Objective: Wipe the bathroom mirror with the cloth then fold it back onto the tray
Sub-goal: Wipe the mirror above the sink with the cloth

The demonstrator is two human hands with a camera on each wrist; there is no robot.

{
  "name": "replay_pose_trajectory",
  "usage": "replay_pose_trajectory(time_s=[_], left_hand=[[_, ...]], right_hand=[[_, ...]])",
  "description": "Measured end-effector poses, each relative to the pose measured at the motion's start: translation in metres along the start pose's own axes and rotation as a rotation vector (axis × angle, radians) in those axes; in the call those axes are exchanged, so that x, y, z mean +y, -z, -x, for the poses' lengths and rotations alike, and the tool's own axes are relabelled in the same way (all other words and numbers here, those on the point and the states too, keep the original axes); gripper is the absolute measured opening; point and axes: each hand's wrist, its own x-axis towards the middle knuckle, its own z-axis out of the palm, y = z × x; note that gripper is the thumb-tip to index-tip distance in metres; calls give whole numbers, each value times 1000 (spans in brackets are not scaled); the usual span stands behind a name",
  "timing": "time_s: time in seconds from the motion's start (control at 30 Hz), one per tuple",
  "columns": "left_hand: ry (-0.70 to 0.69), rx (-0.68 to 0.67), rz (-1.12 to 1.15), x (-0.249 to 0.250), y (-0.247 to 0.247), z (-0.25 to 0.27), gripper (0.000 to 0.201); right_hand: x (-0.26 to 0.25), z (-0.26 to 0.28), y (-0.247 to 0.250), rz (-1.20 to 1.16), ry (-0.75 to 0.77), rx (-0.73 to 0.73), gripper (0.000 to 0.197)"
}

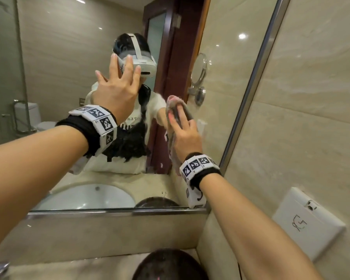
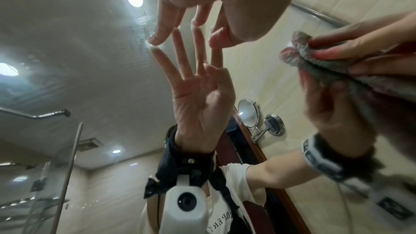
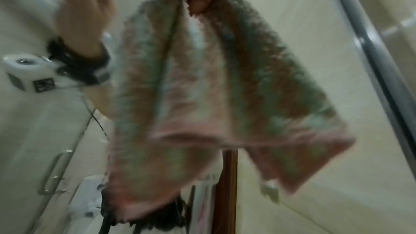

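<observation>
right hand (image 1: 185, 134) grips striped cloth (image 1: 175, 110) against mirror (image 1: 59, 57), cloth trailing downward, unwiped glass leftward; left hand (image 1: 117, 91) splayed, fingertips on glass.

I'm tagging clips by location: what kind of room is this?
A bathroom, probably a hotel's: a wall mirror over a sink counter, with a toilet reflected.

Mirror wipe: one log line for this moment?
phase: wiping | right hand: grips cloth on mirror | left hand: spread, fingertips on glass
</observation>
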Motion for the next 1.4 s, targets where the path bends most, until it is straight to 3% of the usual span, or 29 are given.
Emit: replay_pose_trajectory(time_s=[0.1,0.23,0.27,0.33,0.43,0.57,0.7,0.83,0.93,1.03,1.2,1.3,1.4], left_hand=[[21,7,12,2,1,2,57],[1,59,68,12,-9,29,63],[-45,66,74,18,-14,41,62],[-121,40,78,30,-25,61,60],[-83,-30,97,36,-40,80,56],[-82,-68,84,34,-48,85,53],[-82,-60,62,35,-52,87,54],[-81,-50,41,33,-55,87,55],[-76,-47,63,34,-56,91,54],[-128,-48,59,38,-63,108,52],[-206,-67,39,31,-71,123,52],[-204,-66,48,31,-69,124,54],[-204,-82,64,29,-73,129,60]], right_hand=[[7,-6,3,-18,23,-14,56],[21,9,1,-74,-455,95,55],[21,17,-1,-52,-499,99,55],[18,39,-6,-11,-428,58,56],[15,82,-11,-3,-304,-139,57],[4,117,-10,-65,-339,-378,67],[9,96,-4,-117,-360,-349,77],[25,45,7,-160,-459,-99,59],[25,44,2,-97,-477,-47,53],[15,86,-8,-84,-494,-128,55],[-10,175,-21,-138,-516,-601,83],[-15,184,-26,-100,-458,-646,86],[-31,177,-35,-87,-197,-507,79]])
